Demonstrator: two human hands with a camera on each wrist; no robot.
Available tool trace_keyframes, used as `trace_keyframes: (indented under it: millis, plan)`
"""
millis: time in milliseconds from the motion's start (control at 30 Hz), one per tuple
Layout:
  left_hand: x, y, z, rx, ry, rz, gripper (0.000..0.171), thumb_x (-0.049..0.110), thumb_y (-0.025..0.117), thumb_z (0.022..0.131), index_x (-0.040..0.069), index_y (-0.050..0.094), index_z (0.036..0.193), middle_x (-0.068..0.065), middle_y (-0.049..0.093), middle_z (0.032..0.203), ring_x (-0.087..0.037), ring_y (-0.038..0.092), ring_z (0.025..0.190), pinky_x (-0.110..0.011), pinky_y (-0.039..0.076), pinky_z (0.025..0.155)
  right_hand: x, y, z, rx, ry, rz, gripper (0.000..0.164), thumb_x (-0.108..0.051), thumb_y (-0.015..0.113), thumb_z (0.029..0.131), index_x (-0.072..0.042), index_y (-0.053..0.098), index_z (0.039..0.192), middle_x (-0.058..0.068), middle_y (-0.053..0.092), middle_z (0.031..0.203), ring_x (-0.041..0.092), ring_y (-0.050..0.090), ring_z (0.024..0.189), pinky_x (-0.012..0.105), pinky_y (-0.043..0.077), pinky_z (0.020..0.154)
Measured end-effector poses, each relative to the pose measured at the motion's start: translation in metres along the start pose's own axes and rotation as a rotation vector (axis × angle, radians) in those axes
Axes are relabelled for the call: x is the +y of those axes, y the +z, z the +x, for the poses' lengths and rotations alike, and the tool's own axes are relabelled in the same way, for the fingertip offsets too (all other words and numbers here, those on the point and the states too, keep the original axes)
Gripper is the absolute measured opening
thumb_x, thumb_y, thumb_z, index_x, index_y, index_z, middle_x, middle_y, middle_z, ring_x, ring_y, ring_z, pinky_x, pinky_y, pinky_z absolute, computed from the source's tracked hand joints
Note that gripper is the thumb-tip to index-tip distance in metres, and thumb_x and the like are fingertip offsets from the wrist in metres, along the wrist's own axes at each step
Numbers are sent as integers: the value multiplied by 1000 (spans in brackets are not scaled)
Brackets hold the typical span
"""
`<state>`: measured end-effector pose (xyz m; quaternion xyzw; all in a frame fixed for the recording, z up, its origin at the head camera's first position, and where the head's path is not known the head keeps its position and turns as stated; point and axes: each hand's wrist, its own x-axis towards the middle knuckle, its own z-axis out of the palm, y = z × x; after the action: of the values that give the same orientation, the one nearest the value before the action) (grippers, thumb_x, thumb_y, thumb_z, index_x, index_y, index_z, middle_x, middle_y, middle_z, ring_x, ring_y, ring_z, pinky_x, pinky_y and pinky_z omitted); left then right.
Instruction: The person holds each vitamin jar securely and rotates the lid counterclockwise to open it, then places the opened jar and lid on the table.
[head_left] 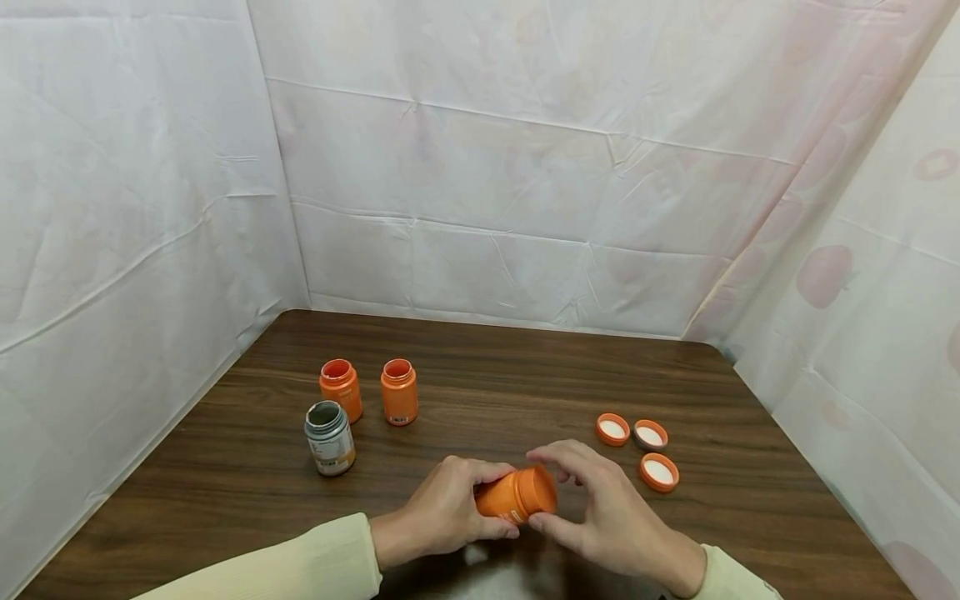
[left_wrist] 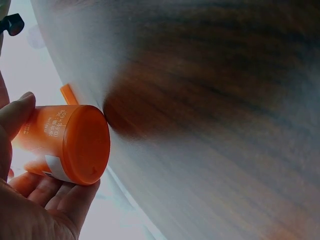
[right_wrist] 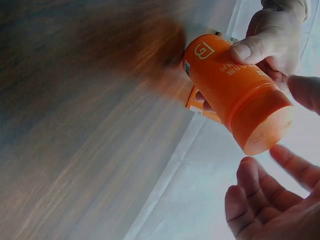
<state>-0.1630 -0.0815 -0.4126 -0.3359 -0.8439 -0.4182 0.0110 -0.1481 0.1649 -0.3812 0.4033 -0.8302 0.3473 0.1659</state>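
My left hand grips an orange bottle by its body, the bottle tilted so that its capped end points right. White print shows on its side in the right wrist view, and its round base faces the camera in the left wrist view. An orange cap sits on the bottle's neck. Around that cap my right hand is spread, thumb and fingers apart. One fingertip is at the cap's rim; whether it touches I cannot tell.
Two uncapped orange bottles and an uncapped grey bottle stand upright on the left of the wooden table. On the right lie two orange caps and a grey-edged cap, white insides up. White sheets hang around the table.
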Motion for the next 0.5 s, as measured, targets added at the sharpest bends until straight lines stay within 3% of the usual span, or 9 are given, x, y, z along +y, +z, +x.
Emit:
trace_keyframes:
  millis: [233, 500]
  plan:
    - [0, 0, 0, -1, -3, 5, 47, 25, 94, 75, 28, 74, 117, 20, 69, 97, 2, 61, 79, -19, 50, 70, -1, 1, 0, 24, 204, -60, 42, -44, 84, 85, -26, 67, 120, -15, 63, 98, 6, 53, 79, 22, 47, 64]
    - [1, 0, 0, -2, -6, 3, 47, 25, 94, 75, 27, 74, 117, 19, 70, 98, 2, 62, 81, -20, 50, 72, -5, 1, 2, -35, 371, -73, 39, -52, 77, 88, -20, 71, 109, -12, 60, 84, 3, 48, 63, 22, 42, 52]
